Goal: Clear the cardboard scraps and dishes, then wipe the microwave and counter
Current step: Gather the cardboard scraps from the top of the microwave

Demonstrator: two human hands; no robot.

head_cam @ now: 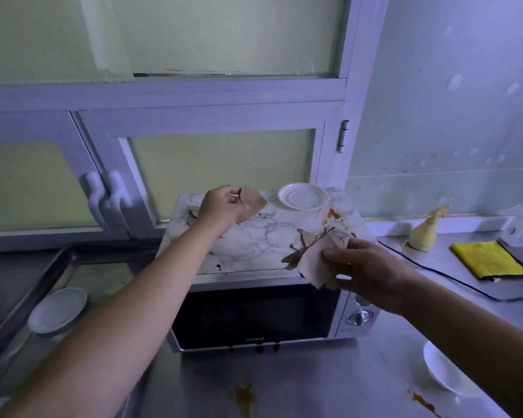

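plainly the torn brown cardboard scraps (pixel 316 257) are light, limp and stained, so a loose pinch at any edge should serve. the right hand (pixel 366 273) clamps a crumpled bunch above the near right corner of the white marble-topped microwave (pixel 254 245). the left hand (pixel 221 206) pinches another brown scrap (pixel 254 200) at its far left. the white ceramic saucer (pixel 303 196) at the far edge looks slippery and breakable, best taken by its rim. open steel counter (pixel 329 381) lies near.
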